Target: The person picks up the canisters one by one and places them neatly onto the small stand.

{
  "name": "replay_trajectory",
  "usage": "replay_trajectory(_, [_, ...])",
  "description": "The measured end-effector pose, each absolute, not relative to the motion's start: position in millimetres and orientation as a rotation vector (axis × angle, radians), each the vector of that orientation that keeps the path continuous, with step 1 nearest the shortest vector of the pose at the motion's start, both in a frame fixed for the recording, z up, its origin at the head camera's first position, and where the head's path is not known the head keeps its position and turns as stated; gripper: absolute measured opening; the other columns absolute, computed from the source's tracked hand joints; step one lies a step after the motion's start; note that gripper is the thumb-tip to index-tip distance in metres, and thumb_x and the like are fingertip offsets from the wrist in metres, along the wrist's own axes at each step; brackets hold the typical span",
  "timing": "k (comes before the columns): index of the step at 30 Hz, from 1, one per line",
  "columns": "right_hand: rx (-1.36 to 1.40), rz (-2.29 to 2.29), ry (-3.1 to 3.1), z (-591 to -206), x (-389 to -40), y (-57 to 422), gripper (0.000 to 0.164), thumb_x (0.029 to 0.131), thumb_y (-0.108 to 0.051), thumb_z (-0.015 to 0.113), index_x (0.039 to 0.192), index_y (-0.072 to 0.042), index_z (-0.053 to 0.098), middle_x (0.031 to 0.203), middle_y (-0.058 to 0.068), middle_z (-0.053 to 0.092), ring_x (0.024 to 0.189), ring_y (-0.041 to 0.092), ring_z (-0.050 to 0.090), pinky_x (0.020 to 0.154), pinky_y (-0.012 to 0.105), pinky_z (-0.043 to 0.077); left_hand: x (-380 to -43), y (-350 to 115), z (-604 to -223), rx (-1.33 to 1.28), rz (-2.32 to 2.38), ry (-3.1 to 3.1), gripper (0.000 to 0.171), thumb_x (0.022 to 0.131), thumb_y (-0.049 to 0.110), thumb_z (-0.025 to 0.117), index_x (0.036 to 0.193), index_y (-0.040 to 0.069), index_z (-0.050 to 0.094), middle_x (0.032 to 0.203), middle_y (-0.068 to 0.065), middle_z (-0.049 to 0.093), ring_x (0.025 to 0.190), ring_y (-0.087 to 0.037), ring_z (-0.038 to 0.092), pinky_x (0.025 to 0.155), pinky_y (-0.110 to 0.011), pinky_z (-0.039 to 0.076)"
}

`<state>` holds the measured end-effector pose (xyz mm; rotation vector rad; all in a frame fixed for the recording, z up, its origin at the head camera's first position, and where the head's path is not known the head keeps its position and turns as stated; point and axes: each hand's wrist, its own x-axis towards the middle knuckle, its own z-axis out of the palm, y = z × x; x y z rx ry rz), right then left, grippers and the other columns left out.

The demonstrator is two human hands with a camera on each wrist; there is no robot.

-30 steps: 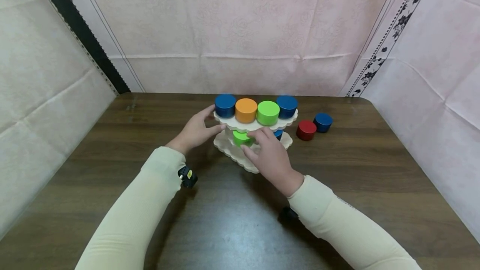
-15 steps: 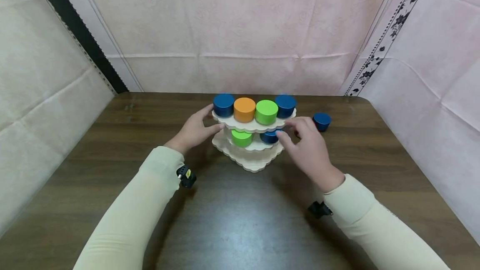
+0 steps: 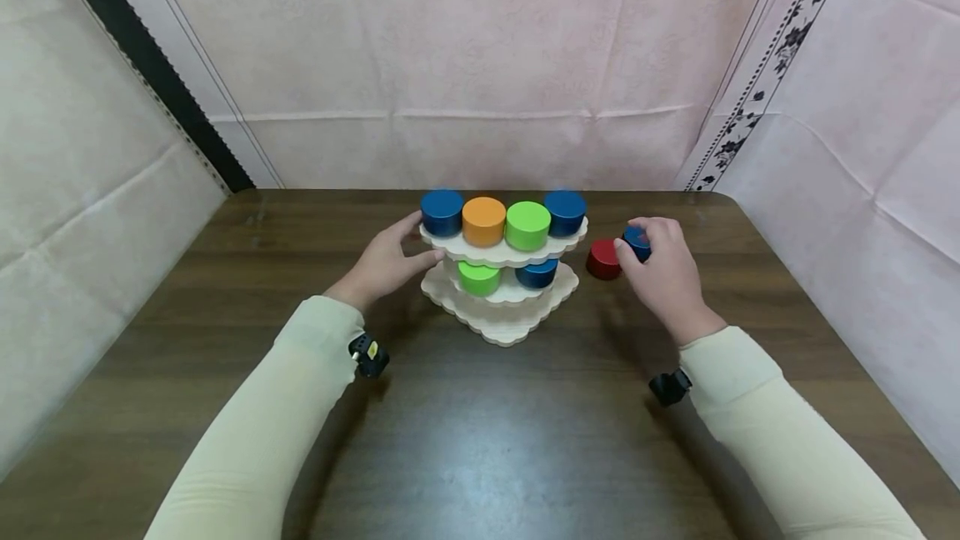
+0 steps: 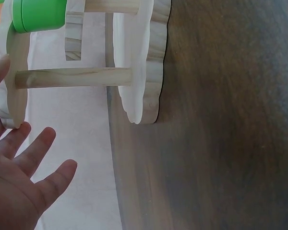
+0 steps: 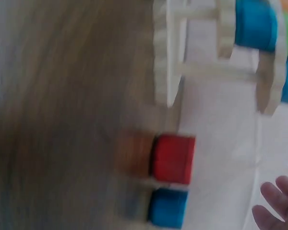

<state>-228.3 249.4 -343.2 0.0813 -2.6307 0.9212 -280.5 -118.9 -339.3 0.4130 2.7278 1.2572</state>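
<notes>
A white scalloped tiered stand stands on the table. Blue, orange and green cylinders sit on its top tier; a green and a blue one are on the tier below. My left hand holds the top tier's left corner between thumb and fingers, its other fingers spread in the left wrist view. My right hand hovers over a loose blue cylinder, overlapping it in the head view; the right wrist view shows the fingers loosely bent and apart from it.
A red cylinder stands on the wooden table between the stand and the loose blue cylinder. Wooden posts join the tiers. Light cloth hangs behind the table and along both sides.
My right hand has moved right from the front of the stand, past the red cylinder, to the loose blue cylinder. My left hand stays at the stand's corner.
</notes>
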Motion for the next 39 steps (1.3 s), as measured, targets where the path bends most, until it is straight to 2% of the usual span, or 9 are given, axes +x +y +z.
replay_trajectory(9, [0.051,0.81,-2.842,-354,-260,281,0.053,0.099,-0.031,0.049,0.14,0.0,0.04,0.145,0.027,0.031,0.122,0.045,0.038,0.097,0.066,0.039,-279,-120,-338,0.397,1.25,2.733,0.079,0.092,0.037,0.065,0.155,0.017,0.022,0.154,-0.008,0.034,0.136,-0.032,0.039,0.104,-0.055,0.04])
replay_trajectory(19, [0.019,0.749,-2.907,-365,-279,302,0.054,0.096,-0.022,0.054,0.141,0.003,0.039,0.146,0.03,0.028,0.129,0.048,0.03,0.102,0.067,0.031,-281,-117,-337,0.43,1.264,2.73,0.078,0.091,0.038,0.066,0.154,0.019,0.024,0.154,-0.006,0.034,0.135,-0.029,0.04,0.104,-0.052,0.041])
replay_trajectory(28, [0.034,0.773,-3.033,-372,-294,307,0.064,0.097,-0.021,0.054,0.15,0.002,0.026,0.151,0.031,0.017,0.135,0.053,0.02,0.104,0.068,0.028,-280,-120,-337,0.432,1.252,2.738,0.078,0.092,0.037,0.066,0.154,0.018,0.024,0.153,-0.008,0.036,0.134,-0.03,0.041,0.103,-0.052,0.042])
replay_trajectory(39, [-0.002,0.826,-3.07,-383,-310,312,0.069,0.096,-0.02,0.056,0.148,0.008,0.021,0.148,0.037,0.02,0.136,0.053,0.02,0.108,0.065,0.024,-281,-120,-339,0.448,1.254,2.737,0.076,0.092,0.036,0.066,0.154,0.019,0.026,0.153,-0.006,0.036,0.134,-0.032,0.04,0.104,-0.053,0.041])
